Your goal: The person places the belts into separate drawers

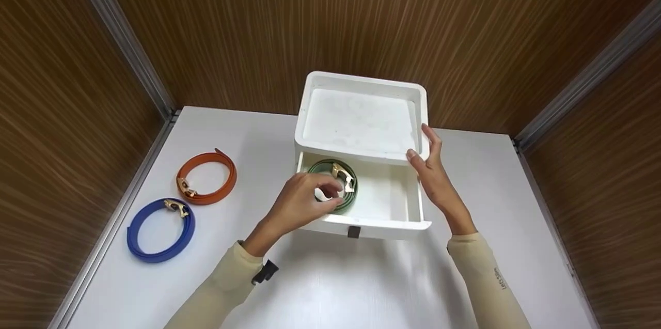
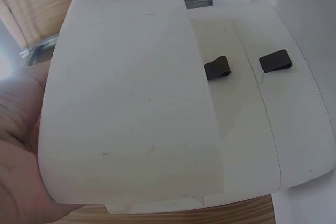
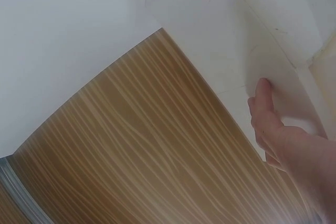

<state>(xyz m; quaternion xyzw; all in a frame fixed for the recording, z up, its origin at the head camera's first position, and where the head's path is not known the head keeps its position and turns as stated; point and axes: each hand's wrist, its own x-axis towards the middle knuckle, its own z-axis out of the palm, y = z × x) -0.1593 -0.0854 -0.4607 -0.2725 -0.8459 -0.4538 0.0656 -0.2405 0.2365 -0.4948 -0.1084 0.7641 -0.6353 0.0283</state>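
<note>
A green belt (image 1: 353, 196), rolled into a ring with a gold buckle, lies at the left side of a pulled-out white drawer (image 1: 384, 224). My left hand (image 1: 304, 197) reaches over the drawer's left wall, fingers and thumb bent above the belt with a gap between them. In the left wrist view that hand (image 2: 21, 145) shows beside the drawer front, its fingertips hidden. My right hand (image 1: 434, 176) rests on the front right corner of the white drawer cabinet (image 1: 361, 151), thumb at the rim. In the right wrist view its fingers (image 3: 265, 103) lie straight along the cabinet's side.
An orange belt (image 1: 230, 184) and a blue belt (image 1: 133, 236), both coiled with gold buckles, lie on the white table (image 1: 330, 287) to the left. The cabinet's lower drawers (image 2: 299, 108) are closed and have brown tabs. Wood-grain panels (image 1: 361, 19) enclose the table.
</note>
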